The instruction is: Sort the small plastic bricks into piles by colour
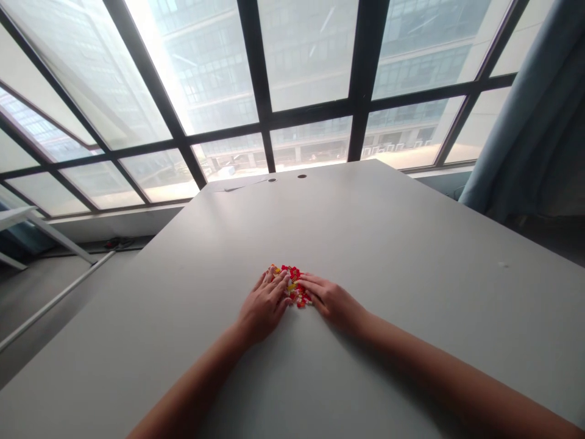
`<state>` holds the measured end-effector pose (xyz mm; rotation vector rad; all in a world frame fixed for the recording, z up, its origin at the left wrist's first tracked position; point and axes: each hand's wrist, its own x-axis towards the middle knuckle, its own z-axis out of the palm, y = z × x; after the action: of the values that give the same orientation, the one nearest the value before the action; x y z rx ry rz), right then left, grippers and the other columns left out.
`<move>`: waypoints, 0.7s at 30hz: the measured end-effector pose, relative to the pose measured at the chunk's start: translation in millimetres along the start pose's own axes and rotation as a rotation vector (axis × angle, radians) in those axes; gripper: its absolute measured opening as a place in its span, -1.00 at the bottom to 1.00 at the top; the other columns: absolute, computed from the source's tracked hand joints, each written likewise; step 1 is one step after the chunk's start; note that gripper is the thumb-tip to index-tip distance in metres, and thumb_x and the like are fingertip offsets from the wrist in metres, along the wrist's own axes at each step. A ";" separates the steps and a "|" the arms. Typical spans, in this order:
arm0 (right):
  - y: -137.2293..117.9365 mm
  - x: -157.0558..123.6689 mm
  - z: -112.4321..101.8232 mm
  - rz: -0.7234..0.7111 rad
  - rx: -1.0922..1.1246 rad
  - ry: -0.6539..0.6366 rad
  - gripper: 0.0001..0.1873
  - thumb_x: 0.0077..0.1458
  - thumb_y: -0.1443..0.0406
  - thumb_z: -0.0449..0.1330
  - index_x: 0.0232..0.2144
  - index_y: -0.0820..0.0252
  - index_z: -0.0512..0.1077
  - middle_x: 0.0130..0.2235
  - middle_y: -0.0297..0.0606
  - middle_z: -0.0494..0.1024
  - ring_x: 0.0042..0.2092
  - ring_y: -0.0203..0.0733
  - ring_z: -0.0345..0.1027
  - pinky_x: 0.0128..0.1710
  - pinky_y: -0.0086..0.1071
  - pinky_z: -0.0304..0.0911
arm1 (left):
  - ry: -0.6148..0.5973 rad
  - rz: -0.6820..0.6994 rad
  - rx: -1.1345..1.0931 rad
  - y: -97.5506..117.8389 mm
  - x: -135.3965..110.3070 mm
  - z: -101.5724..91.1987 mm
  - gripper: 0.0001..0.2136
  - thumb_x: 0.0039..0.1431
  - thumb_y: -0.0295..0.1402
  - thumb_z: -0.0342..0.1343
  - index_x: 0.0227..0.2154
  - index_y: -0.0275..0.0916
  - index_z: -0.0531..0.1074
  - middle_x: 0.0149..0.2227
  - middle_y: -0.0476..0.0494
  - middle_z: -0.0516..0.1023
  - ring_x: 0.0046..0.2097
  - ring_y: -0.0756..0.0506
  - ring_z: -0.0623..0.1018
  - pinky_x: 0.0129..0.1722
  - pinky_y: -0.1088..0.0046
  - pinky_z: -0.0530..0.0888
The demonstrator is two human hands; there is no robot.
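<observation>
A small heap of red, yellow and white pieces, perhaps tiny plastic bricks or beads (292, 286), lies on the grey table top (388, 244). My left hand (265, 305) rests flat with its fingers spread over the heap's left side, covering part of it. My right hand (331, 302) lies palm down, its fingertips against the heap's right edge. Neither hand visibly grips anything. The pieces under my left fingers are hidden.
Near the table's far edge are two round holes (287, 178). Behind it stands a large window with dark frames (311, 116). A blue curtain (516, 116) hangs at the right, and a white metal frame (46, 235) stands low at the left.
</observation>
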<state>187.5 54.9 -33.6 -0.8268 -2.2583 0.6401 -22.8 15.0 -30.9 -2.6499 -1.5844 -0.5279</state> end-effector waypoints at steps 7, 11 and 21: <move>-0.6 11.7 1.7 0.068 0.063 0.081 -0.63 0.15 0.34 0.01 -0.04 0.21 0.47 0.04 -0.14 0.49 0.08 -0.12 0.35 0.13 -0.18 0.23 | 0.180 -0.050 -0.189 -5.4 -1.6 -8.7 -0.69 0.28 -0.36 -0.10 0.04 -0.10 0.37 0.14 -0.05 0.38 0.26 -0.14 0.21 0.24 0.07 0.18; 3.9 9.1 -8.3 0.118 0.001 0.205 -0.71 0.09 0.40 0.07 -0.22 0.12 0.55 -0.15 -0.21 0.60 -0.10 -0.13 0.47 -0.03 -0.21 0.35 | 0.403 -0.156 -0.328 -10.2 -1.3 -9.6 -0.83 0.20 -0.38 0.03 -0.25 -0.11 0.52 -0.13 -0.02 0.60 0.08 -0.15 0.46 0.15 0.12 0.33; 0.8 -2.8 -5.8 0.055 -0.101 0.041 -0.62 0.10 0.29 0.18 0.00 0.17 0.43 0.05 -0.08 0.45 0.08 -0.04 0.33 0.08 -0.13 0.25 | 0.403 -0.255 -0.387 -16.1 -3.9 -17.0 -0.92 0.04 -0.33 0.19 -0.37 -0.16 0.50 -0.24 -0.07 0.62 -0.04 -0.17 0.55 0.05 0.16 0.41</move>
<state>193.6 54.7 -31.3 -0.9455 -2.2526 0.5324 -43.1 16.5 -18.6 -2.3492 -1.8358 -1.4069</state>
